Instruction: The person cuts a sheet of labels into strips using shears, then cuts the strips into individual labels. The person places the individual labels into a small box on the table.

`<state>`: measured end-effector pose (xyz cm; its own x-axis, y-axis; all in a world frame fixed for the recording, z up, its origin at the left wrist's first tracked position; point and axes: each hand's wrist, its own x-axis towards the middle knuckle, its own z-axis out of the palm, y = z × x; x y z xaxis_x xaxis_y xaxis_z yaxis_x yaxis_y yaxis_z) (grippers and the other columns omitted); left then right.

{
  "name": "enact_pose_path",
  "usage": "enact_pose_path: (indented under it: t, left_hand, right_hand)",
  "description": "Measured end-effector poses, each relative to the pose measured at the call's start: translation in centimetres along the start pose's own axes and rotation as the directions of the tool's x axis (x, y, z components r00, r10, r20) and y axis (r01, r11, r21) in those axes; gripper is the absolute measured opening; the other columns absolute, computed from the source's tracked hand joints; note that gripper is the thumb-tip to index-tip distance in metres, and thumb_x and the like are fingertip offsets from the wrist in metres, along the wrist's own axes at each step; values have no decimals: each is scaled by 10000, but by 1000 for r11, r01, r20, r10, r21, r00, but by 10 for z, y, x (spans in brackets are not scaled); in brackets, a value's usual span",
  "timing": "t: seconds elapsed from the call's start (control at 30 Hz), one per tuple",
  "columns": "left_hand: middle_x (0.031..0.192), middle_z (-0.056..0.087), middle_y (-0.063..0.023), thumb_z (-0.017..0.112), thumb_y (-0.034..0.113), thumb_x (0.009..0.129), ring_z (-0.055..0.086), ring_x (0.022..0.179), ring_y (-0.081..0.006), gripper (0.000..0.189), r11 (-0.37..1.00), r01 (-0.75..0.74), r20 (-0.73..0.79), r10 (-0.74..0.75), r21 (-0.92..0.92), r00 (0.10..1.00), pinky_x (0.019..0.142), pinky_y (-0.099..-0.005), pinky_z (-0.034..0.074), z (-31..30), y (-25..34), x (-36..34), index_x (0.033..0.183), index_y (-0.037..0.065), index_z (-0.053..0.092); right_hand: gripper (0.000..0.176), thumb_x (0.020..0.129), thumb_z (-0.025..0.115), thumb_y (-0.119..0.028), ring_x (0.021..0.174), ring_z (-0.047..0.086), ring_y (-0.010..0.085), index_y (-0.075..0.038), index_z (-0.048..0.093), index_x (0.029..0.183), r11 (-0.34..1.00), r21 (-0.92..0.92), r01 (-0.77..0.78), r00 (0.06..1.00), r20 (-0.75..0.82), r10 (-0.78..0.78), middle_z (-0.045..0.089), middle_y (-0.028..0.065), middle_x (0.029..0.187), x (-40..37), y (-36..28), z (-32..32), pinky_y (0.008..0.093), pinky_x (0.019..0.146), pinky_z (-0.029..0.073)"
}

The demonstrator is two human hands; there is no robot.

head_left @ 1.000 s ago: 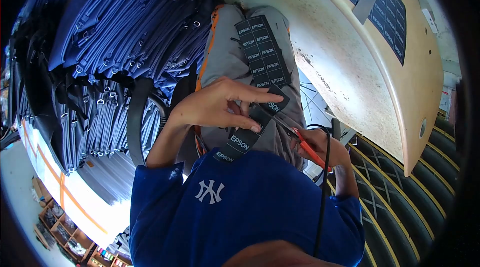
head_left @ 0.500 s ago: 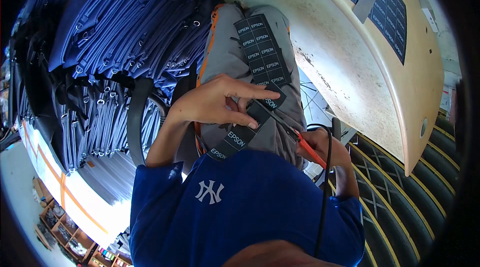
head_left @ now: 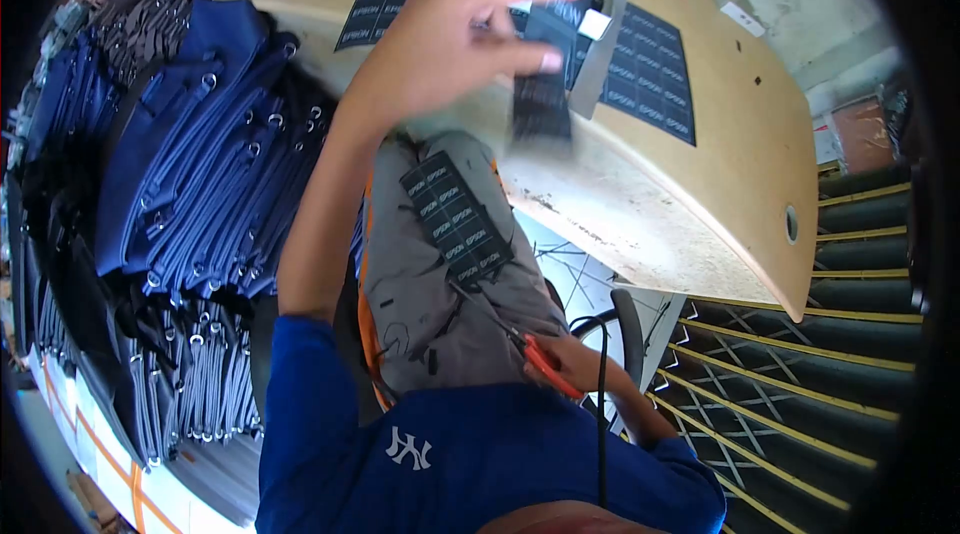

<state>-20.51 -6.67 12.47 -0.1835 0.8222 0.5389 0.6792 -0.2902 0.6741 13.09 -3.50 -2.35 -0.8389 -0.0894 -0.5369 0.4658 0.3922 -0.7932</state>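
Observation:
My left hand (head_left: pixel 430 49) is raised over the near edge of the work table. A dark strip of EPSON labels (head_left: pixel 543 114), smeared by motion, hangs from its thumb and fingers. Down by my lap, my right hand (head_left: pixel 575 362) grips scissors (head_left: pixel 548 368) with orange-red handles. Their blades point toward the lower end of a black EPSON label sheet (head_left: pixel 455 219), which lies across my grey trousers (head_left: pixel 400 309).
On the pale work table (head_left: pixel 740 224) lie more EPSON label sheets (head_left: pixel 648 84). A grey metal blade-like strip (head_left: pixel 605 44) stands near a small open box. Stacks of blue straps (head_left: pixel 215 164) with metal rings fill the left. A folding gate (head_left: pixel 780 374) is at right.
My left hand has lifted from my lap to above the table, carrying the label strip away from the sheet. My right hand stays low with the scissors. The view has shifted toward the table.

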Motion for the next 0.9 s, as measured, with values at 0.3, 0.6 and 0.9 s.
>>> enact_pose_path:
  t: [0.3, 0.6, 0.9]
  left_hand:
    - [1260, 530, -199, 745, 71, 726, 522, 593, -48, 826, 987, 140, 70, -134, -85, 988, 582, -199, 477, -4, -75, 65, 1426, 191, 322]
    - [1086, 629, -132, 734, -102, 663, 549, 671, -27, 790, 845, 262, -100, -344, -465, 933, 609, -181, 495, 19, 13, -111, 1362, 20, 386]
    - [1084, 622, -158, 750, -73, 670, 581, 671, -61, 753, 867, 303, -162, -391, -396, 906, 629, -202, 504, 55, 32, -169, 1337, 8, 411]
  right_hand:
    - [422, 897, 541, -443, 653, 517, 170, -29, 515, 974, 965, 191, 178, 948, -297, -116, 528, 68, 721, -7, 1, 22, 313, 573, 411]
    - [573, 839, 548, -570, 511, 344, 26, -47, 422, 1037, 603, 599, 527, 807, -575, -135, 450, 21, 823, 46, -41, 7, 167, 424, 265]
    - [219, 826, 642, -43, 598, 416, 6, -32, 481, 973, 602, 533, 594, 752, -635, -180, 474, -34, 771, 81, -94, -5, 184, 514, 313]
